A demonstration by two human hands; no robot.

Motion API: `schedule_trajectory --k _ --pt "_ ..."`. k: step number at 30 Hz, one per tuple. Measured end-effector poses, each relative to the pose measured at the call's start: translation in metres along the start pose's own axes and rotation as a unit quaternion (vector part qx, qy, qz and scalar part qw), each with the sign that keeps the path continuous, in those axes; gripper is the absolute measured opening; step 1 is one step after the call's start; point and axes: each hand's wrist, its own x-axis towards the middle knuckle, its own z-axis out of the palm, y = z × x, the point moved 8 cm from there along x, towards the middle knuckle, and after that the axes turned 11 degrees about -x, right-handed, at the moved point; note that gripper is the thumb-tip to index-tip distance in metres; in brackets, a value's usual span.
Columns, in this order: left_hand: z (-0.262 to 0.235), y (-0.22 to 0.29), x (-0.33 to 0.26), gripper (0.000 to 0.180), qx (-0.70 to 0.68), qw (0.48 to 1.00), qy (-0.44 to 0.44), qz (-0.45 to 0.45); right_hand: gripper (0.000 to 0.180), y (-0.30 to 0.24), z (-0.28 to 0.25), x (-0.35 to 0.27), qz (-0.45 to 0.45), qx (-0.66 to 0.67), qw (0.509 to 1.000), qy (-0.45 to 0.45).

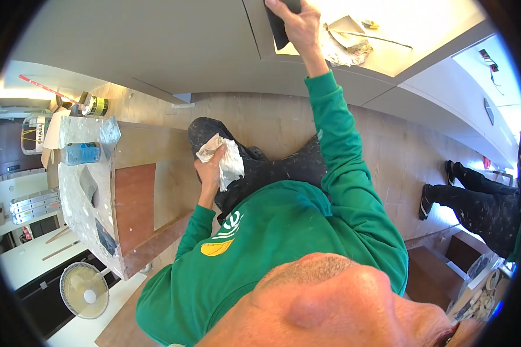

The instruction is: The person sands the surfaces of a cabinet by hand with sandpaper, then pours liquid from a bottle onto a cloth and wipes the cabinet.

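My right hand [300,29] reaches up to the grey panel [156,40], its fingers closed around a flat dark pad [278,26] at the edge of a brightly lit recess [422,34]. Whether the pad is a sanding block or another tool, I cannot tell. Lower down, beside my knee, my left hand [209,169] grips a crumpled white cloth or paper [231,163]. Inside the recess, close to my right hand, lie crumpled whitish scraps [344,49] and a thin dark strip [388,42].
At my left stands a paint-spattered wooden bench [173,144] bearing a blue-tinted plastic bottle [82,154]. Beyond it are a tub [94,106], a folded ladder [36,206] and a fan [84,290]. Another person's dark trouser legs [474,196] show at the right, near brown boxes [431,274].
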Motion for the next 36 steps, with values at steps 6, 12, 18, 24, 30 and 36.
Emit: schedule_trajectory --k 6,12,18,24,30,36 --pt "0.014 0.005 0.005 0.038 -0.017 0.999 -0.038 0.026 0.03 0.033 -0.01 -0.026 0.026 -0.004 0.999 0.026" --pt "0.02 0.002 0.004 0.032 -0.047 0.998 -0.039 0.011 0.038 -0.084 0.004 0.048 -0.088 -0.029 0.995 -0.02" --pt "0.035 -0.019 0.01 0.035 -0.09 0.983 -0.118 -0.108 0.033 -0.012 -0.005 0.007 0.025 0.011 1.0 0.005" --pt "0.051 -0.036 0.007 0.046 -0.307 0.879 -0.195 -0.308 0.033 -0.163 0.014 0.077 -0.086 0.0 0.996 0.016" --pt "0.062 0.004 -0.008 0.077 -0.433 0.794 -0.286 -0.318 0.04 -0.101 0.003 0.049 -0.041 0.007 0.999 0.019" --pt "0.055 -0.02 0.025 0.067 -0.393 0.865 -0.213 -0.228 0.036 -0.184 0.01 0.082 -0.071 -0.006 0.996 0.047"
